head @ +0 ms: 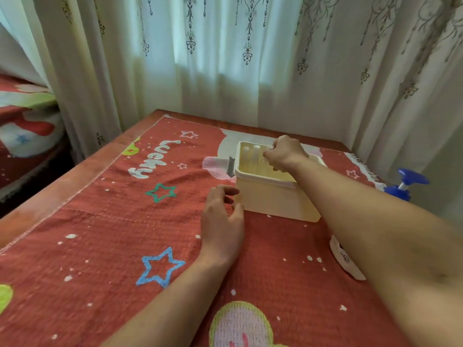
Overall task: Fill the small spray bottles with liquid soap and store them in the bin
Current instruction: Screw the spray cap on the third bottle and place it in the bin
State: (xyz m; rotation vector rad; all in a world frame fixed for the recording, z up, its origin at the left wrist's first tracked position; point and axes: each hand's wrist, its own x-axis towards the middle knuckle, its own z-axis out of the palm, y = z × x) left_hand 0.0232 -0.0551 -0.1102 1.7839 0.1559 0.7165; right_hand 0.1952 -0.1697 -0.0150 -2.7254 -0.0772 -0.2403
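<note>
A cream plastic bin (273, 201) stands on the red cloth right of centre. Two small white spray bottles (251, 152) stand upright in its far left corner. My right hand (284, 152) reaches into the bin near the far rim. Its fingers are curled round something white that looks like another small spray bottle, mostly hidden by the hand. My left hand (223, 219) hovers at the bin's near left corner with loosely curled fingers and holds nothing. A soap bottle with a blue pump head (407, 184) stands at the right, its white body (345, 259) partly behind my right forearm.
The table is covered by a red patterned cloth (112, 234) with stars and lettering. Curtains (225, 58) hang close behind the table's far and right edges. A small grey piece (231, 166) lies by the bin's left side. A bed lies at far left.
</note>
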